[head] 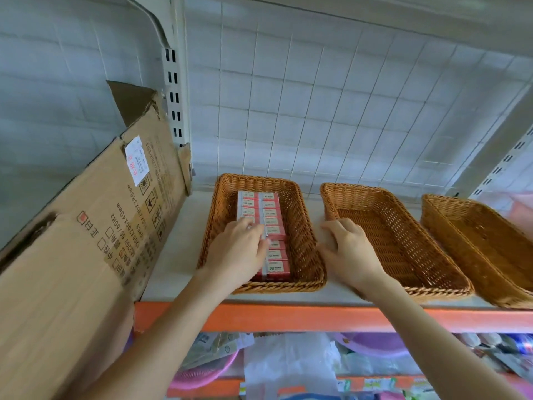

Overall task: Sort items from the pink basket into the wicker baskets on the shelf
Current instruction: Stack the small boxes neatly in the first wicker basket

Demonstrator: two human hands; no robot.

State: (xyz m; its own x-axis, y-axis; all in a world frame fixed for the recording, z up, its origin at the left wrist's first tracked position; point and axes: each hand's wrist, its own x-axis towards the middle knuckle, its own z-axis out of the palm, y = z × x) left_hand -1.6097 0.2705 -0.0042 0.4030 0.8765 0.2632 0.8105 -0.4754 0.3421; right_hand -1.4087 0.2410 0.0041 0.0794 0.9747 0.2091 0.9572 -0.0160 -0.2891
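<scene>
- The white shelf board [173, 255], orange-edged, was backed by a white wire grid panel [346, 111].
- A cardboard carton [86, 241] was leaned at its left end.
- The left wicker basket [300, 226] was lined with two rows of red-and-white 2B boxes [272, 209].
- The left hand [239, 252] was laid on those boxes; whether one was grasped could not be told.
- The right hand [349, 252] was curled over the left rim of the middle wicker basket [389, 226].
- The pink basket [202, 376] was seen on the shelf below.
</scene>
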